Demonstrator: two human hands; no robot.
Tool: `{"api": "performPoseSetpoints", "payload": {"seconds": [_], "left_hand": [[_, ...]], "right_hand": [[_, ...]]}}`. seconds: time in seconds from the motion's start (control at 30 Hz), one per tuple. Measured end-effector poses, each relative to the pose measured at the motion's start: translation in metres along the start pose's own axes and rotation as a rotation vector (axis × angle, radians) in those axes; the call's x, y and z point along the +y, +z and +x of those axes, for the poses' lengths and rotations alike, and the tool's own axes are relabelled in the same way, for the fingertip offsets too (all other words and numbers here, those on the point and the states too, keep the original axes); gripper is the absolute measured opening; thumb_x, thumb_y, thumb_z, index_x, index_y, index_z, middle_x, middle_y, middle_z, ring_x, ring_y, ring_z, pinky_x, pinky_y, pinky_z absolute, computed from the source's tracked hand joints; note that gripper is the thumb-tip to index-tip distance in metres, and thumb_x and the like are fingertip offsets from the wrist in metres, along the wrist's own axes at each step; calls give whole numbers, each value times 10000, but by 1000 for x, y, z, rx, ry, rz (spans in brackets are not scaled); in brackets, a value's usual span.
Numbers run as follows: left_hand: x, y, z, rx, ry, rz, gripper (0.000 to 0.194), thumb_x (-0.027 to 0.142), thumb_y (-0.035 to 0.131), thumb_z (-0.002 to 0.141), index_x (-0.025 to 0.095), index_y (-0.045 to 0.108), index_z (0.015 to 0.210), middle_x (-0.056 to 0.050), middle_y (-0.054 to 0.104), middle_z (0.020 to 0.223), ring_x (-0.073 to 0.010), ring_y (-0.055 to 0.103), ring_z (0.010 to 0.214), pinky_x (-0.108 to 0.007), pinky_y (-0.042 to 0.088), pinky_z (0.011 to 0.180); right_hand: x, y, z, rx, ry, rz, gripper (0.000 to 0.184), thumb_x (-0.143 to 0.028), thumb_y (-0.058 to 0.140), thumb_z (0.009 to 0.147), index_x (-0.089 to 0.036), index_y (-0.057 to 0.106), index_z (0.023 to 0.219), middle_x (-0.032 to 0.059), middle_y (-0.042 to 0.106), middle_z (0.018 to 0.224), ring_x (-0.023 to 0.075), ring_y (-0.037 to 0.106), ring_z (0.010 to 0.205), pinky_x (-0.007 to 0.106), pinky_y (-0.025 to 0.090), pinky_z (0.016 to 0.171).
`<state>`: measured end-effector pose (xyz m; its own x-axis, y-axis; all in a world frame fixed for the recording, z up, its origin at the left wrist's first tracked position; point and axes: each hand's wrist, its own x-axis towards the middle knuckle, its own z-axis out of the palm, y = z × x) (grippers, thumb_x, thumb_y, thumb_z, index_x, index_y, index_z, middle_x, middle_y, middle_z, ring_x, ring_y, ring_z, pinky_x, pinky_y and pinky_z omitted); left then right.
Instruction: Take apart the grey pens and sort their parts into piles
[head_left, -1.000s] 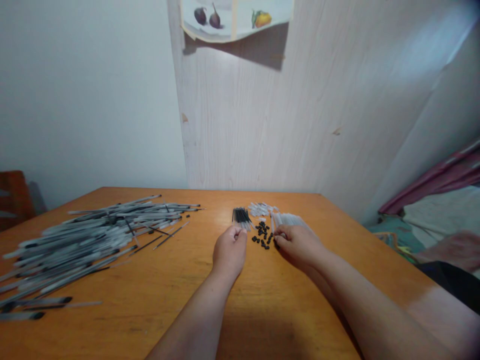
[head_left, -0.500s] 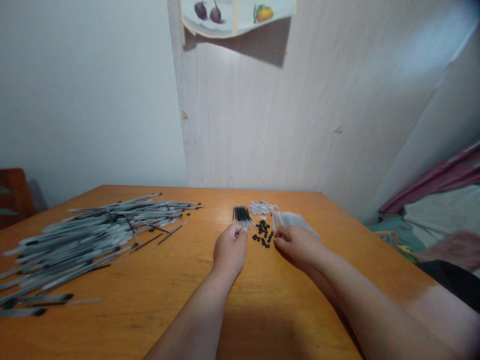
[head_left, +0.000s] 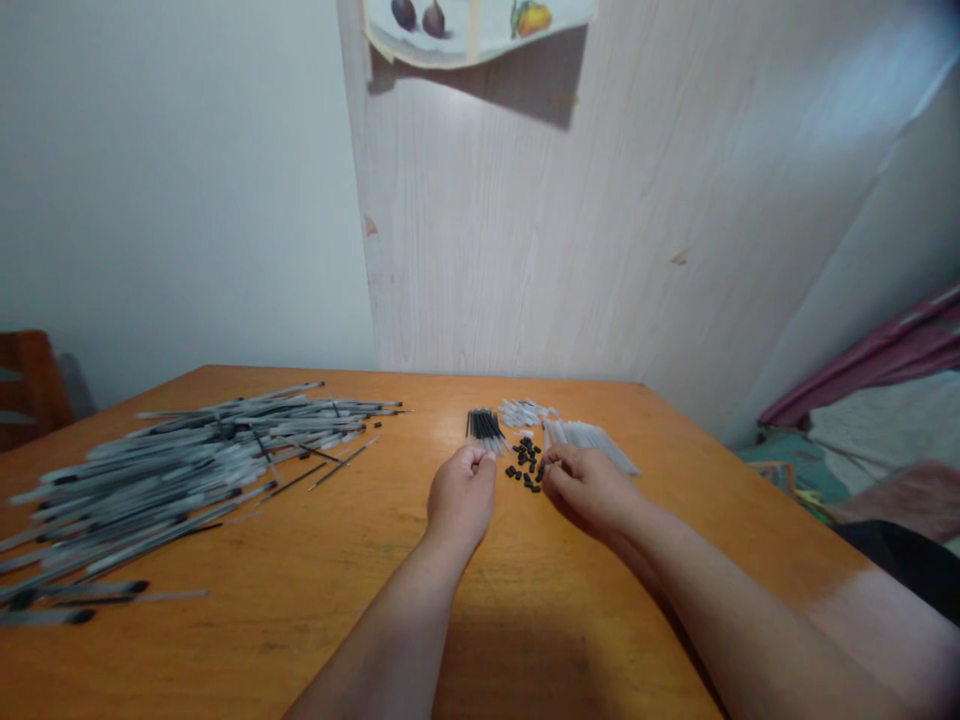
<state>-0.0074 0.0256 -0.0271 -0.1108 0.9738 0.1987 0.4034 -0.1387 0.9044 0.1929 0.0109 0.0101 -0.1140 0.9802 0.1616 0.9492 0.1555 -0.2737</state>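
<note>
My left hand (head_left: 463, 492) is closed, thumb against the curled fingers, just in front of a row of black-and-clear pen refills (head_left: 486, 426). Whatever it may hold is hidden. To its right, my right hand (head_left: 589, 487) rests low over the table with its fingers bent together. Its fingertips touch the edge of a small heap of black pen end plugs (head_left: 523, 464) and cover part of it. Whether a plug is between them cannot be made out. Behind that hand lies a row of clear pen barrels (head_left: 600, 443). Small whitish clear pieces (head_left: 523, 412) are heaped behind the plugs.
A large loose pile of pens and pen parts (head_left: 172, 465) covers the left of the wooden table (head_left: 360, 620). Thin refills (head_left: 337, 468) lie at its right edge. A wooden chair (head_left: 34, 375) stands at the left, and a wall (head_left: 510, 250) rises behind the table.
My right hand has moved slightly left, its fingertips now over the right edge of the plug heap. My left hand has hardly moved. The view has shifted a little.
</note>
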Motion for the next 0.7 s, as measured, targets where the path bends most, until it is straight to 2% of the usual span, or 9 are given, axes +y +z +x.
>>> {"api": "performPoseSetpoints", "payload": {"seconds": [0.1,0.3,0.47,0.7], "left_hand": [[0,0,0,-2,8,-6,275,426,532,878,215,625,727,25,568,614,-142,499,595,-250,284,556],[1,1,-1,-19,23,11,281,413,518,890,206,623,731,26,574,620,-140,509,603,-247,286,559],[3,0,-1,-33,29,40,292,413,509,896,204,609,717,28,582,619,-138,513,600,-248,286,559],[4,-1,-2,-27,21,46,288,424,505,898,214,626,741,31,601,632,-139,527,602,-250,291,557]], "right_hand": [[-10,3,-3,-6,-39,12,304,-344,450,924,-258,714,1049,25,745,901,186,636,805,266,350,643],[-23,6,-3,-33,-93,-99,361,-410,418,970,-253,718,1097,56,764,951,213,671,858,286,341,660],[-24,8,-2,-35,-102,-113,344,-407,432,970,-250,711,1097,58,769,950,217,681,859,289,344,665],[-18,10,-4,-50,-89,-12,303,-398,470,950,-238,701,1063,52,755,901,197,658,830,272,327,650]]}}
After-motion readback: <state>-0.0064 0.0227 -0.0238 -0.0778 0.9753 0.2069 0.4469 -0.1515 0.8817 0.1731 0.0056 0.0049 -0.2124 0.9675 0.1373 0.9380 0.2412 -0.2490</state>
